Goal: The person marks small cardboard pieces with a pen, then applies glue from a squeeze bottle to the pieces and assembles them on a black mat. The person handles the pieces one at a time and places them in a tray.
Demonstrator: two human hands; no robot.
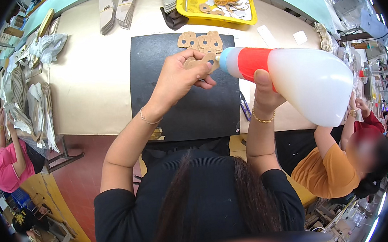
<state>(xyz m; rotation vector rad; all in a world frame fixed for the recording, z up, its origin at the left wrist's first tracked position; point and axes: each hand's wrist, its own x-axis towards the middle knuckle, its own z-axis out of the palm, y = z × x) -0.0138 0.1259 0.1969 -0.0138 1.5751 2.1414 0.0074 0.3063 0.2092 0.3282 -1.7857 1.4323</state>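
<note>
My left hand (181, 75) pinches a small tan rounded piece (209, 62) with a dark round spot on it, above the black mat (175, 118). My right hand (265, 91) is wrapped round a large translucent white squeeze bottle (312, 78) with a red band and a light blue collar. The bottle lies tilted nearly sideways, its nozzle touching or very close to the piece in my left hand. More tan pieces (203, 40) of the same kind lie overlapping at the mat's far edge, just beyond my left hand.
A yellow tray (184, 13) with small pieces and rubber bands stands at the back. Stacks of grey pieces (107, 13) sit left of it. A purple pen-like tool (245, 107) lies beside the mat. People work at both sides, one in orange (329, 166) close on the right.
</note>
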